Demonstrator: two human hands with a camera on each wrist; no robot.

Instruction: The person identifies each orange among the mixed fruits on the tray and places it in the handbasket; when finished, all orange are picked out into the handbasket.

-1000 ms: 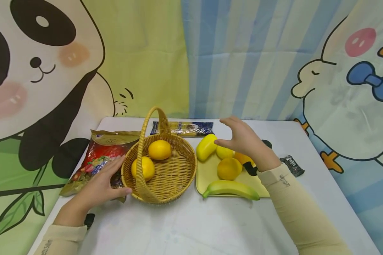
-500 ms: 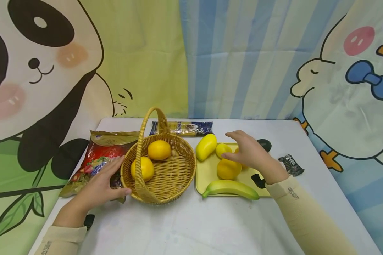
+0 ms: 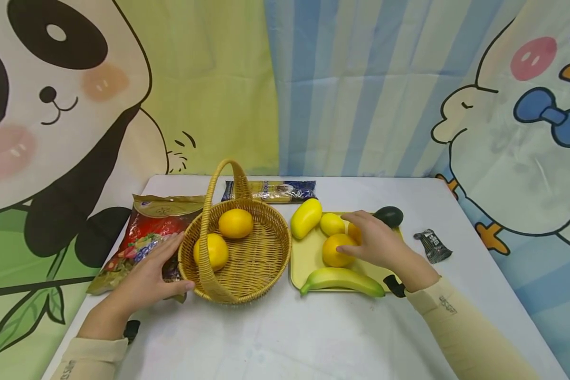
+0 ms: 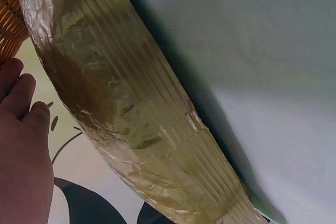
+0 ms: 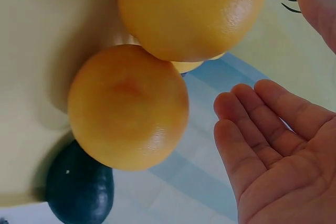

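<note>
My left hand [image 3: 144, 279] rests at the left side of the wicker basket [image 3: 266, 264], fingers fairly straight and thumb at the rim. Two orange-yellow round fruits [image 3: 236, 224] lie in the basket. Over the yellow tray [image 3: 309, 264] hovers my right hand [image 3: 382, 248], its fingers spread and apart from the fruit in the right wrist view. Nearest to it is an orange [image 3: 336, 250]; a second orange [image 5: 128, 106] is partly hidden behind the hand in the head view. A lemon [image 3: 332, 224], a mango [image 3: 306, 219], a banana [image 3: 343, 281] and an avocado [image 3: 389, 216] are also at the tray.
A red and gold bag [image 3: 157, 227] lies left of the basket, partly under my left hand. Behind the basket is a packet of noodles [image 3: 275, 191]. A small black packet [image 3: 433, 246] lies right of the tray on the white table [image 3: 285, 338].
My right hand has lowered toward the orange at the middle of the tray, moving down and slightly right, which uncovers the avocado. The left hand stays at the basket.
</note>
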